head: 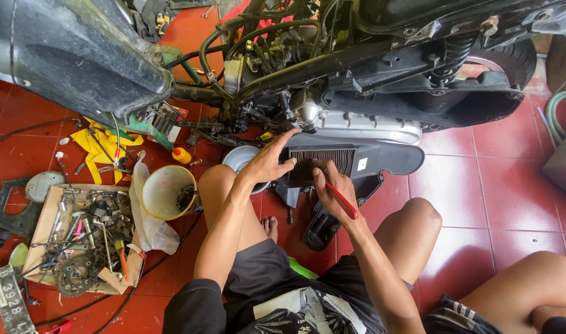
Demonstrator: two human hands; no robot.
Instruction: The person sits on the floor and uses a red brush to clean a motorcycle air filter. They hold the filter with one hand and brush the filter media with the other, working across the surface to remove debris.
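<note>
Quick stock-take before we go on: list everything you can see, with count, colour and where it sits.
Scooter: one, black, panels off, top of view.
Air filter box: one, black with ribbed element, below the engine case.
Screwdriver: one, red handle, in the right hand.
Bucket: one, cream, on the floor left of the knees.
Cardboard tray: one, brown, holding bolts, a sprocket and tools, lower left.
Yellow rag: one, beside the tray's far side.
Metal bowl: one, silver, behind the left wrist.
Floor: red tiles.
Another person's knee: lower right.
Left hand: flat on the filter box.
Right hand: grip shut on the screwdriver.
</note>
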